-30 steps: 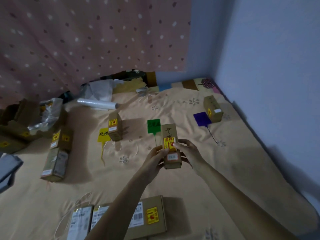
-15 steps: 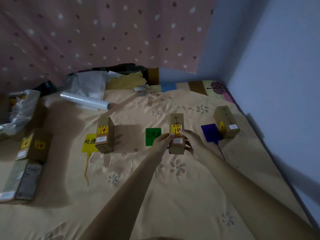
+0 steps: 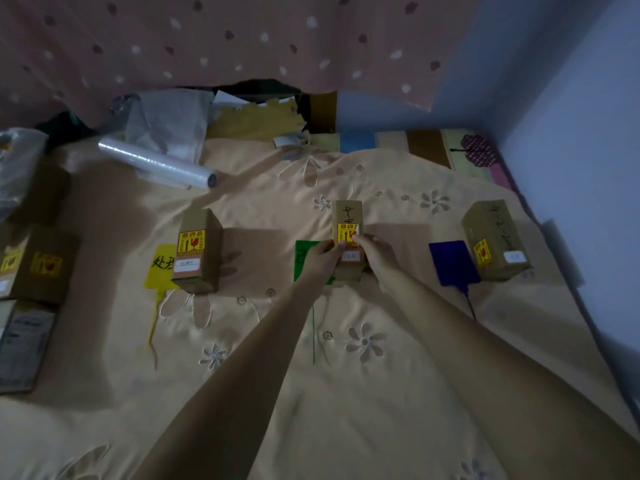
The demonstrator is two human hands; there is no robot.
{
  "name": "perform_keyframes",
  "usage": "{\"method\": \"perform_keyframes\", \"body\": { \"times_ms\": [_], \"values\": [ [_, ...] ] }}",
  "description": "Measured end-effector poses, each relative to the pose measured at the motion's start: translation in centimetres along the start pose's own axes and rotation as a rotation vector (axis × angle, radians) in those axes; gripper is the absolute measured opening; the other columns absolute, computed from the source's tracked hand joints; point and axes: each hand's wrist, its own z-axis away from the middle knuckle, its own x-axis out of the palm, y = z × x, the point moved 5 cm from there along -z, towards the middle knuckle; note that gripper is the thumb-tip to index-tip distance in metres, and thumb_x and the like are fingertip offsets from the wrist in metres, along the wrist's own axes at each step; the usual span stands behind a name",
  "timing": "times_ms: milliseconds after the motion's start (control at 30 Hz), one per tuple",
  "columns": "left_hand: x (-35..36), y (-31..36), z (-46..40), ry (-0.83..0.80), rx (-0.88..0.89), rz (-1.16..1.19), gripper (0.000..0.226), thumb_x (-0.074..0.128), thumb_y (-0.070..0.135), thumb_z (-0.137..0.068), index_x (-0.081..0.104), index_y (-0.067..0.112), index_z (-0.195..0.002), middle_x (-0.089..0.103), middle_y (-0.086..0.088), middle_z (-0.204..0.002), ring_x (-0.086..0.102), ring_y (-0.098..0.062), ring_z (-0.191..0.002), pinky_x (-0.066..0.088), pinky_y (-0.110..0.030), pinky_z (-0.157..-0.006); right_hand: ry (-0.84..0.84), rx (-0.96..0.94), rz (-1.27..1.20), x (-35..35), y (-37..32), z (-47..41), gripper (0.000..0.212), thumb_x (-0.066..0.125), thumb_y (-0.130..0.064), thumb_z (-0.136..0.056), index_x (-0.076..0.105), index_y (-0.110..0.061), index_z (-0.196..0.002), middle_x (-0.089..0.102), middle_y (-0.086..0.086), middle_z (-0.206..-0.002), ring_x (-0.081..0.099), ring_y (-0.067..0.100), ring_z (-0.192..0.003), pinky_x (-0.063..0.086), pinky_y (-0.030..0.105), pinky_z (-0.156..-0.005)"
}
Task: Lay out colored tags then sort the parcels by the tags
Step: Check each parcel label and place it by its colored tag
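The small parcel [image 3: 348, 244] stands upright on the bed [image 3: 381, 393] at about twelve o'clock from me, just right of the green tag [image 3: 304, 252] and overlapping its edge. My left hand [image 3: 320, 259] and right hand [image 3: 375, 254] each have their grip closed on its sides. To finish this step well, I judge I should settle it flat on the soft sheet, keep the tag's writing uncovered, and release both sides together so it does not tip.

At ten o'clock another parcel [image 3: 199, 251] stands on the yellow tag [image 3: 161, 266]; at two o'clock a third [image 3: 495, 239] sits beside the blue tag [image 3: 452, 261]. Unsorted boxes [image 3: 34, 265] lie at nine o'clock, cut off by the frame. My left hand hides most of the green tag's writing, and the white labels are too dim to read.
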Motion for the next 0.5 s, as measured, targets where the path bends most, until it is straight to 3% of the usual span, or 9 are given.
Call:
{"method": "perform_keyframes", "body": {
  "times_ms": [133, 233, 300, 400, 500],
  "values": [
    [0.2, -0.2, 0.0, -0.01, -0.011, 0.037, 0.018, 0.057, 0.023, -0.094, 0.066, 0.011, -0.104, 0.068, -0.011, -0.094, 0.065, -0.019, -0.073, 0.054, -0.031, -0.071, 0.016, -0.021, 0.029, 0.0, 0.6, -0.7, 0.029, 0.062, -0.035, -0.088, 0.068, -0.021, -0.113, 0.073, 0.008, -0.104, 0.07, 0.024, -0.093, 0.058, 0.039, -0.081],
    [0.2, 0.1, 0.6, 0.008, -0.017, 0.009, 0.016, 0.056, 0.024, -0.094, 0.064, 0.012, -0.101, 0.066, -0.013, -0.097, 0.063, -0.018, -0.07, 0.053, -0.027, -0.059, 0.007, -0.019, 0.055, 0.1, 0.3, -0.4, 0.027, 0.061, -0.039, -0.086, 0.068, -0.025, -0.108, 0.073, 0.008, -0.105, 0.07, 0.025, -0.094, 0.057, 0.039, -0.082],
    [0.2, 0.4, 1.1, 0.025, -0.027, -0.03, 0.022, 0.056, 0.027, -0.094, 0.063, 0.01, -0.106, 0.065, -0.011, -0.095, 0.061, -0.017, -0.068, 0.052, -0.023, -0.049, 0.0, -0.009, 0.086, -0.1, 0.2, 0.1, 0.044, 0.061, -0.054, -0.076, 0.067, -0.024, -0.107, 0.072, 0.007, -0.107, 0.069, 0.025, -0.096, 0.057, 0.04, -0.084],
    [0.0, 1.0, 2.3, 0.052, -0.053, -0.015, 0.03, 0.058, 0.029, -0.092, 0.06, 0.006, -0.112, 0.064, -0.01, -0.091, 0.061, -0.018, -0.067, 0.051, -0.021, -0.041, 0.02, -0.014, 0.149, -1.2, 0.3, 0.8, 0.089, 0.052, -0.075, -0.056, 0.057, -0.023, -0.129, 0.066, 0.002, -0.122, 0.063, 0.024, -0.108, 0.051, 0.043, -0.094],
    [-0.7, 1.8, 4.6, 0.072, -0.026, -0.002, 0.016, 0.058, 0.025, -0.093, 0.059, 0.011, -0.098, 0.063, -0.007, -0.082, 0.06, -0.018, -0.065, 0.052, -0.024, -0.042, 0.008, -0.039, 0.199, -2.5, 0.1, 2.9, 0.091, 0.05, -0.078, -0.061, 0.049, -0.03, -0.138, 0.058, -0.003, -0.135, 0.055, 0.022, -0.12, 0.046, 0.044, -0.1]
  ]
}}
